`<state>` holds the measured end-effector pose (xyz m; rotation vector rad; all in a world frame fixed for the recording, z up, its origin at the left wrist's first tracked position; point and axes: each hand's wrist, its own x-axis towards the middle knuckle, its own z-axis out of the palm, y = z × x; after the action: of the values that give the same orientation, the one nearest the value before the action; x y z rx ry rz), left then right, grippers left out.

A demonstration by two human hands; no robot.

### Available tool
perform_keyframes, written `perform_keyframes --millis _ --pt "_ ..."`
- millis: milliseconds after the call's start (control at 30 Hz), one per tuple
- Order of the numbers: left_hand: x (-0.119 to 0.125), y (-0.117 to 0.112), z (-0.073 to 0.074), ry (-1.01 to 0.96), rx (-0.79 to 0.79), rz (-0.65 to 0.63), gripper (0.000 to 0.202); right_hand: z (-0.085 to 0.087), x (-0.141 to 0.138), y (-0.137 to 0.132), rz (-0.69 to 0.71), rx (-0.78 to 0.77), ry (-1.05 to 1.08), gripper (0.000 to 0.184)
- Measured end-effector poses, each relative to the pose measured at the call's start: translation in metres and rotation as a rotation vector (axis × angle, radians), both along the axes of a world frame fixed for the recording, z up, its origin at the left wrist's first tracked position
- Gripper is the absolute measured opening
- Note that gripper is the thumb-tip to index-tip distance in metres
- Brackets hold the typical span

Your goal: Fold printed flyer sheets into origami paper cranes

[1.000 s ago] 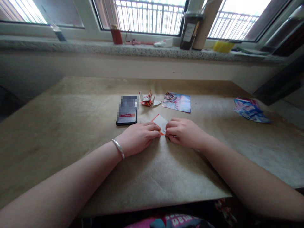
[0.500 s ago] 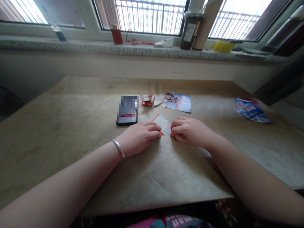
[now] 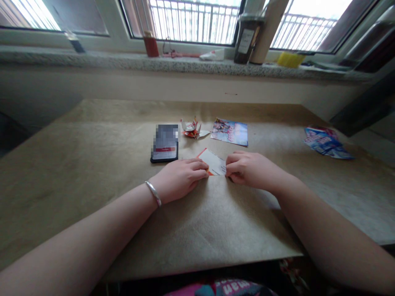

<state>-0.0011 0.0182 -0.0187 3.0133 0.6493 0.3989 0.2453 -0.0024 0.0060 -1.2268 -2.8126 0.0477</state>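
One paper sheet (image 3: 214,162), white with an orange edge, apparently barely folded yet, flat on the counter (image 3: 92,172) between the left hand (image 3: 180,177) and right hand (image 3: 254,170), both curled and pinching its edges, beside one finished origami crane (image 3: 191,129), one phone (image 3: 164,143), one picture card (image 3: 230,132) and, farther right, a small heap of cards (image 3: 327,144).

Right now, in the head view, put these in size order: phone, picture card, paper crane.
1. The phone and the picture card: they look about alike, so I won't rank them.
2. The paper crane: smallest.

smooth white paper (image 3: 213,163) lies on rough, matt kraft paper (image 3: 212,222).
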Motion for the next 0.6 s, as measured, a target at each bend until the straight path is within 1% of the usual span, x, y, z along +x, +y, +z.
perform_keyframes --millis 200,600 --pt "0.0 -0.001 0.001 0.004 0.014 0.01 0.03 0.001 0.002 -0.001 -0.022 -0.023 -0.011 0.018" --pt "0.0 -0.001 0.001 -0.019 0.014 0.001 0.029 0.011 0.003 -0.004 -0.108 -0.068 -0.068 0.017"
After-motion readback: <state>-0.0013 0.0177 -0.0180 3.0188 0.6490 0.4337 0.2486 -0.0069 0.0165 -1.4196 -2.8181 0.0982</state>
